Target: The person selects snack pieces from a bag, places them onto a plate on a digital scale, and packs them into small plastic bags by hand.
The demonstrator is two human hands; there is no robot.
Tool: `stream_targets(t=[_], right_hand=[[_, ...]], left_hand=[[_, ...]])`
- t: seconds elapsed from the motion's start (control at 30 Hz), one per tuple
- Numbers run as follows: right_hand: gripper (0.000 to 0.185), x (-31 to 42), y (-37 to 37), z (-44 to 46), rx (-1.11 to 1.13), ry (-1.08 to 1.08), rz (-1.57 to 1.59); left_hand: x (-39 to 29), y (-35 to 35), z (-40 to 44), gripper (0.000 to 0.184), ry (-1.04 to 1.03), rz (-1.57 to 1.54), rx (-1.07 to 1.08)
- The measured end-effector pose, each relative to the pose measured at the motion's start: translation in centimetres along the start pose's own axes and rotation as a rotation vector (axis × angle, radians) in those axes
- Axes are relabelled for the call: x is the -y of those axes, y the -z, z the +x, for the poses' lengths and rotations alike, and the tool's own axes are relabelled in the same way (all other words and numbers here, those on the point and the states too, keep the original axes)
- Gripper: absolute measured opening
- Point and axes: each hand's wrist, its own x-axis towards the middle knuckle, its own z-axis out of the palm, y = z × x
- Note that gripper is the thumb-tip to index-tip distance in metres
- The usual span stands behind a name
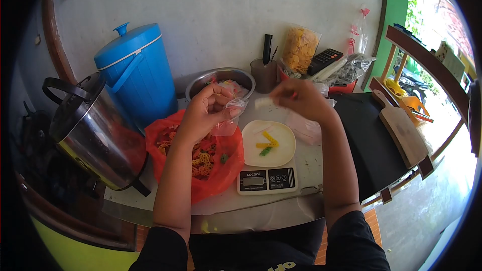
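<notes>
My left hand (213, 108) is closed on the top of a small clear plastic bag (227, 124), held up above the red bag's right side. My right hand (298, 98) is pinched and blurred by motion, with a pale, short piece (262, 102) at its fingertips whose kind I cannot make out. Below and between the hands, a digital kitchen scale (267, 185) carries a few yellow and green spiral snack pieces (267, 143) on its cream platform. Beneath my left forearm, an open red plastic bag (221, 183) holds many coloured snack pieces (202, 163).
At left stand a steel pot (95, 133) and a blue lidded water jug (138, 65). Behind my hands are a steel bowl (201, 88), a cup (263, 75), a bag of chips (299, 50) and a calculator (325, 61). A wooden board (401, 128) lies at right.
</notes>
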Motion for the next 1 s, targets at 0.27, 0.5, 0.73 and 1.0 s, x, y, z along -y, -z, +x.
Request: stream_targets(t=[0.27, 0.5, 0.73, 1.0], right_hand=[[0.011, 4.0, -1.0, -0.1, -0.244, 0.152, -0.073], [0.011, 4.4, -2.0, -0.2, -0.227, 0.227, -0.158], [0.015, 5.2, -2.7, -0.5, -0.259, 0.299, -0.218], [0.013, 5.5, -3.6, -0.3, -0.184, 0.245, -0.044]], left_hand=[[0.1, -0.3, -0.1, 0.038, -0.017, 0.075, 0.052], [-0.2, -0.2, -0.2, 0.037, 0.008, 0.135, 0.033], [-0.9, -0.4, -0.5, 0.029, 0.119, 0.085, 0.053], [0.1, -0.5, -0.2, 0.016, 0.024, 0.164, 0.018]])
